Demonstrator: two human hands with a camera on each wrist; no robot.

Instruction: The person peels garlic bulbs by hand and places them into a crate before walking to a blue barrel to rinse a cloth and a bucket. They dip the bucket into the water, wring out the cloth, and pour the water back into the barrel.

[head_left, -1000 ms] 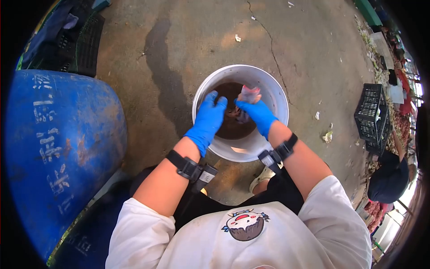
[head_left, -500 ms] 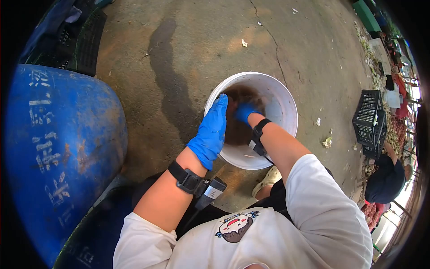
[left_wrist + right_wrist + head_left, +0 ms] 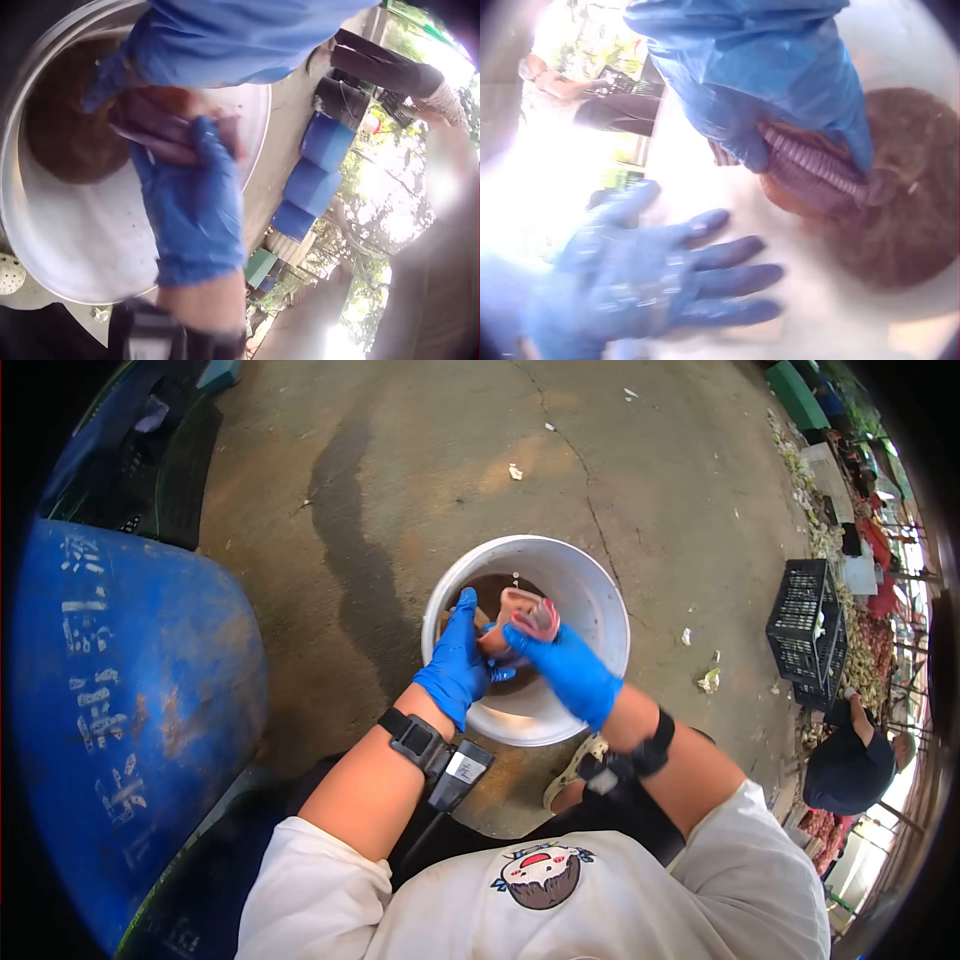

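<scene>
A pinkish fleshy piece with a red edge (image 3: 522, 610) is held over the white bucket (image 3: 608, 610) by my gloved right hand (image 3: 572, 672). Ridges run along the purplish piece (image 3: 810, 174) in the right wrist view, where my right hand (image 3: 772, 82) pinches it between thumb and fingers. My gloved left hand (image 3: 456, 668) is just left of the piece; its fingers (image 3: 731, 281) are straight and spread in the right wrist view. In the left wrist view my right hand (image 3: 196, 217) grips the piece (image 3: 161, 131) beside my left hand (image 3: 232, 45). Murky brown liquid (image 3: 907, 247) lies in the bucket.
A large blue barrel (image 3: 150, 690) lies at the left, with a dark crate (image 3: 185, 470) behind it. Black crates (image 3: 808, 625) stand at the right, near a person in dark clothes (image 3: 850, 765). A light shoe (image 3: 562, 785) is below the bucket.
Since half a second ago, my right hand has come up out of the bucket with the fleshy piece in view. My left hand has moved from the bucket's left rim in beside the piece.
</scene>
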